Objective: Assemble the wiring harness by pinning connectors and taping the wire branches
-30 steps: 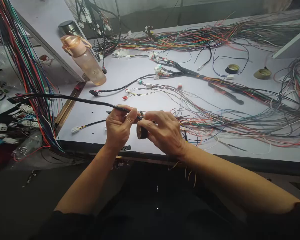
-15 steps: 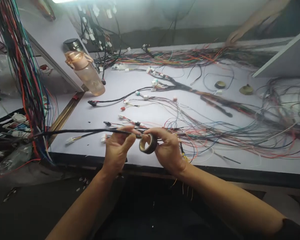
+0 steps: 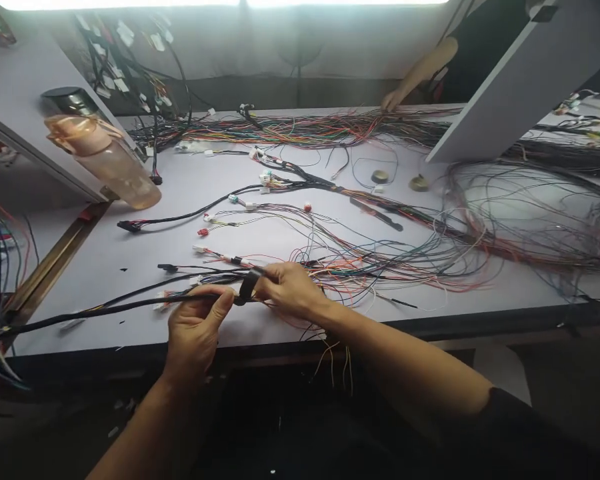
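Observation:
My left hand (image 3: 196,327) is closed around a black-wrapped wire harness (image 3: 125,307) that runs off to the left over the table edge. Thumb and forefinger pinch it close to where the tape sits. My right hand (image 3: 293,290) grips a roll of black tape (image 3: 251,285) right beside the left fingertips, against the harness. Its far fingers are partly hidden. Loose coloured wires (image 3: 350,267) spread to the right behind that hand. White connectors (image 3: 164,300) lie just beyond my left hand.
A peach water bottle (image 3: 105,157) leans at the left by a white panel. Another branched harness (image 3: 325,183) crosses the table. Two tape rolls (image 3: 380,177) lie farther back. A co-worker's hand (image 3: 391,100) touches the long wire bundle (image 3: 280,130) at the back. A white partition (image 3: 490,87) stands at right.
The view has swung to the right. The tape roll has turned from showing its open ring to nearly edge-on, and my right hand has rolled over with it. My left hand still holds the harness.

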Demonstrator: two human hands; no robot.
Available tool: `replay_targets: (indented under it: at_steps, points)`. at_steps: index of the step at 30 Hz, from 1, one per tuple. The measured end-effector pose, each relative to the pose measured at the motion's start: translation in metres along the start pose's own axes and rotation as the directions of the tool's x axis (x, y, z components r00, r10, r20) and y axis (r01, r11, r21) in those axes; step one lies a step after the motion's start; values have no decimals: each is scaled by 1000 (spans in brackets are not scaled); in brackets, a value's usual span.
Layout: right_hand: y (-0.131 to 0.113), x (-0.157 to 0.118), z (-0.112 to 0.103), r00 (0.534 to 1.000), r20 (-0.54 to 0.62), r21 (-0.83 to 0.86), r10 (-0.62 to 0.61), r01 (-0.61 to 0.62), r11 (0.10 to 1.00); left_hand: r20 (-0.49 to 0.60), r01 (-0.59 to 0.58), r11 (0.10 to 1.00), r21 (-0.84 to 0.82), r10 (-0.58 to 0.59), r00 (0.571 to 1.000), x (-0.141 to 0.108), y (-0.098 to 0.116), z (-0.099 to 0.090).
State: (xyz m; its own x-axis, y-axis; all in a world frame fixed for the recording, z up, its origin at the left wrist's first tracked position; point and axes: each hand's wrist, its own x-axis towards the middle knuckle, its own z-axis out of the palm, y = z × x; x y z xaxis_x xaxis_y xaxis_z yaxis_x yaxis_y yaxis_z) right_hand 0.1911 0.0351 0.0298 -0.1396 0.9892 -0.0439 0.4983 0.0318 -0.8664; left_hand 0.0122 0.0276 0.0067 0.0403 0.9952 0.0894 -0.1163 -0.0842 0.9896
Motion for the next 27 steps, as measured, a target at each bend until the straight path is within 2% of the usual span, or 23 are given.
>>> replay_targets:
  at_steps: [5, 8, 10, 12, 14, 18, 21, 24, 27]
  points:
    - [6, 19, -4, 999, 33, -147, -8, 13, 989, -25, 38, 986, -163, -43, 999, 4, -4, 10]
    - [9, 22, -16, 995, 85, -171, -47, 61, 983, -104, 15, 981, -195, -35, 994, 8, 2, 10]
    - [13, 17, -33, 988, 96, -116, -123, 133, 984, -174, -11, 977, -212, -27, 984, 11, 7, 7]
    - [17, 6, -48, 979, 45, -78, -197, 200, 977, -202, -11, 972, -235, -38, 979, 15, 11, 5]
    - [20, -9, -53, 960, -21, -159, -278, 272, 949, -197, 7, 964, -264, -61, 978, 17, 11, 3]
    - [24, -30, -31, 899, 0, -507, -438, 378, 774, -187, -13, 944, -328, -52, 981, 16, 11, 9]
    - [29, -31, -15, 907, 9, -644, -422, 328, 691, -181, -80, 946, -315, 22, 983, 14, 13, 12]
    - [38, -28, -19, 908, -30, -691, -418, 283, 665, -207, -101, 958, -270, 45, 977, 12, 9, 11]
    - [46, -27, -30, 902, -32, -729, -432, 275, 627, -247, -52, 961, -273, -18, 969, 12, -4, 9]
